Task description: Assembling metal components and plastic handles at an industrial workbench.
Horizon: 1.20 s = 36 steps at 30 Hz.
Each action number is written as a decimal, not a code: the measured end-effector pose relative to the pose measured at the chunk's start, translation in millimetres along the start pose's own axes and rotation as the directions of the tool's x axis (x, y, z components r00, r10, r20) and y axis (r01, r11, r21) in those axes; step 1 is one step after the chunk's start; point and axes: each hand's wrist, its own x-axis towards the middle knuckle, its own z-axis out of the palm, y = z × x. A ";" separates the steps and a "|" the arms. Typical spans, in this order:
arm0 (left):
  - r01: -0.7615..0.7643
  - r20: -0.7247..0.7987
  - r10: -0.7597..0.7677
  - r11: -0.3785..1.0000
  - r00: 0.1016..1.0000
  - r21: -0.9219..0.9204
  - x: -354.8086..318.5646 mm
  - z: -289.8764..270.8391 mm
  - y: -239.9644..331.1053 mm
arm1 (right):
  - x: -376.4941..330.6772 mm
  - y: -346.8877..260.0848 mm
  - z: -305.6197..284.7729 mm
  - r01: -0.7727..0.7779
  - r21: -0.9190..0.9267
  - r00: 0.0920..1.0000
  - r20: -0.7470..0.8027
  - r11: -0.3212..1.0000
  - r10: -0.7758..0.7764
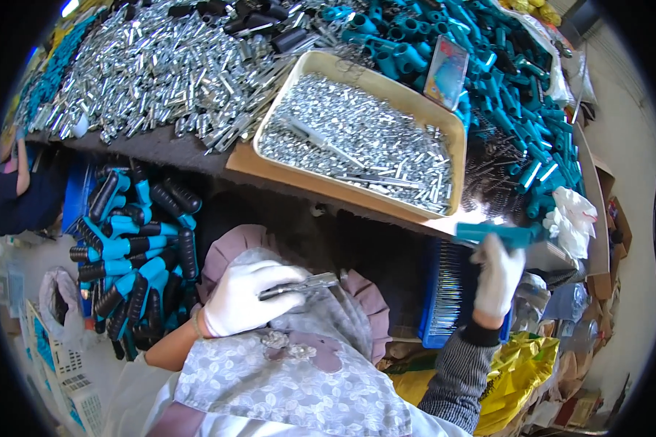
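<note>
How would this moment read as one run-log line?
left hand: holding metal part | right hand: holding teal part | tray: heaped metal bits | left side: blue-black handles

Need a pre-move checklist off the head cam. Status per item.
1. Left hand gloved, grip on metal part: ok.
2. Right hand gloved, grip on teal part: ok.
3. One hand free: not ok, both occupied.
4. Held parts clear of each other: ok, visible gap.
5. Small metal pieces in beige tray: ok, plenty.
6. Inside of teal part unobstructed: cannot tell, interior not visible.
</note>
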 end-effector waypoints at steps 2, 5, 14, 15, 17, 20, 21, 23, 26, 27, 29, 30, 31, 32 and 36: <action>0.046 0.002 -0.046 0.998 0.999 -0.031 -1.3 5.0 -1.2 | -40.7 -4.7 34.6 -0.209 0.084 0.934 0.312 0.974 0.173; 0.030 0.000 -0.030 0.998 1.000 -0.046 2.0 7.9 -0.8 | -83.8 14.1 56.9 -0.476 0.339 0.830 0.477 0.811 0.288; -0.048 0.069 0.049 0.999 0.996 -0.014 -3.6 -7.4 -7.8 | -96.4 28.9 63.8 -0.592 0.286 0.707 0.633 0.754 0.315; -0.062 0.056 0.063 0.998 0.996 -0.021 -3.9 -6.0 -9.1 | -94.8 31.7 62.4 -0.543 0.151 0.674 0.664 0.826 0.322; -0.078 0.039 0.079 0.997 0.996 -0.027 -4.4 -7.7 -10.7 | -90.5 23.9 59.0 -0.634 0.091 0.558 0.742 0.768 0.372; -0.106 0.079 0.110 0.993 0.991 -0.052 -5.3 -13.1 -10.5 | -65.5 3.6 43.6 -0.520 -0.132 0.373 0.854 0.844 0.363; -0.096 0.102 0.101 0.994 0.990 -0.054 -5.5 -13.6 -9.3 | -59.0 -5.9 46.1 -0.388 -0.290 0.327 0.845 0.875 0.424; -0.090 0.124 0.096 0.994 0.988 -0.054 -2.9 -13.8 -7.0 | -65.1 -22.4 64.3 0.205 -0.444 0.409 0.849 0.872 0.336; -0.118 0.143 0.120 0.993 0.982 -0.021 -3.9 -10.1 -5.0 | -83.1 -25.9 84.6 0.429 -0.407 0.439 0.874 0.807 0.208; -0.126 0.146 0.128 0.992 0.981 -0.024 -4.0 -11.3 -4.0 | -82.8 -23.0 85.2 0.429 -0.412 0.447 0.870 0.804 0.207; -0.192 0.167 0.182 0.981 0.969 0.044 -4.4 -15.4 -1.7 | -78.0 -15.4 87.5 0.313 -0.420 0.394 0.874 0.852 0.286; -0.212 0.143 0.209 0.977 0.967 0.005 -11.4 -10.7 -6.0 | -72.7 -15.9 88.3 0.229 -0.404 0.329 0.889 0.886 0.320; -0.214 0.141 0.211 0.977 0.967 0.007 -14.3 -11.2 -7.4 | -74.0 -15.0 88.1 0.232 -0.403 0.329 0.889 0.885 0.318; -0.220 0.137 0.216 0.975 0.967 0.014 -15.8 -12.1 -7.3 | -77.4 -13.8 88.0 0.251 -0.368 0.370 0.891 0.895 0.263; -0.270 0.156 0.252 0.957 0.955 0.109 -9.2 -21.3 -4.7 | -90.7 -19.7 93.1 0.417 -0.312 0.474 0.876 0.854 0.088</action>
